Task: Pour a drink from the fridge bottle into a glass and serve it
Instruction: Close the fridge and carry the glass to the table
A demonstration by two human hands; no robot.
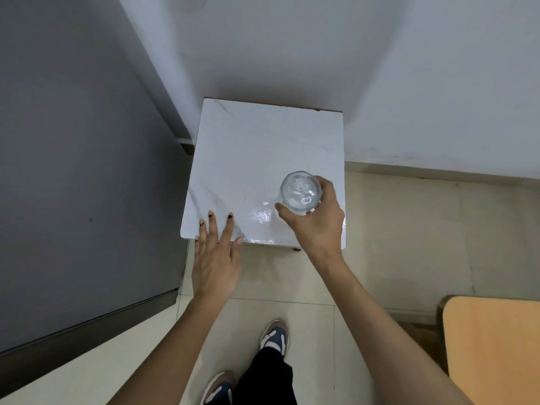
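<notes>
So you're standing over a small square white table with a marble-look top (251, 147), tucked into a corner where the pale walls meet. Your right hand (318, 223) is wrapped around a clear round drinking glass (301, 192), thumb on the near-left side and fingers curling round the far-right side, so that hand is clearly closed on it. The glass sits over the right-front part of the tabletop, seen almost straight from above. There's clear liquid rippling inside and catching the light. Can't really tell from this angle if the base is touching the table or held just above it.

Your left hand (214, 258) is flat and spread, palm down, holding nothing. The fingertips with dark chipped nail polish reach over the table's near-left edge, while the rest of the hand hangs out over the floor. It's well apart from the glass.

There's a shiny patch of reflected light on the tabletop just left of the glass, could be glare or wet, can't say.

On the left you've got a big flat dark grey panel (73, 171) running down to the pale tiled floor (394, 244). A light wooden surface (493, 352) pokes in at the bottom right. Below your arms you can see your dark trousers and two sneakers (274, 336) on the tiles.
</notes>
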